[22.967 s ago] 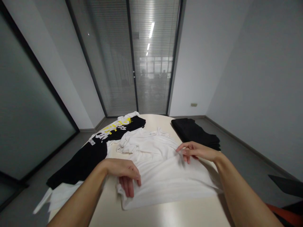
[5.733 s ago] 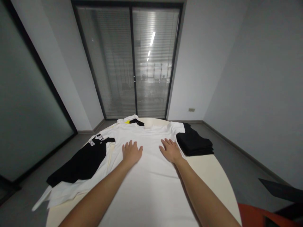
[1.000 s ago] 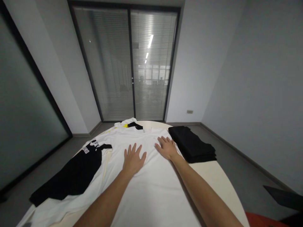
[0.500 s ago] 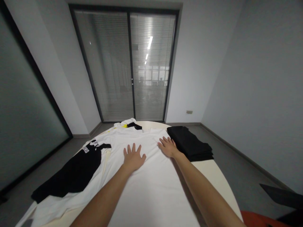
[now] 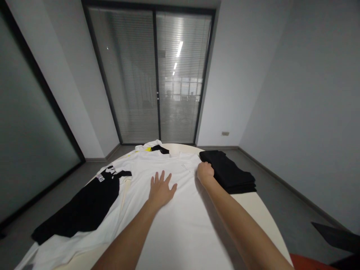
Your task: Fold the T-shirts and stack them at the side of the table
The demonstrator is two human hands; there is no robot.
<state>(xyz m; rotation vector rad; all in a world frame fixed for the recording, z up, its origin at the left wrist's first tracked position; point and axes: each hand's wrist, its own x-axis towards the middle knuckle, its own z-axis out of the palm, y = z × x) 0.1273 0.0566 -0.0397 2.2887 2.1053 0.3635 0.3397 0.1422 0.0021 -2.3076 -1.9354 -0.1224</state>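
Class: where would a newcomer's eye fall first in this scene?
First, the white T-shirt spread along the middle of the table, with the left hand splayed on it and the right hand curled at its right edge. Next, the folded black stack to the right and the black-and-white garment to the left.

Plain white across the shirt (image 5: 180, 225), with a few fine dark marks on the chest. Black on the printed garment (image 5: 84, 210) at left, broken by blocky white lettering, with yellow at the far end. Solid black for the folded stack (image 5: 229, 174). Pale cream for the surface (image 5: 257, 213); grey for the floor (image 5: 281, 183). Narrow horizontal stripes across the blinds (image 5: 137, 112), framed in black.
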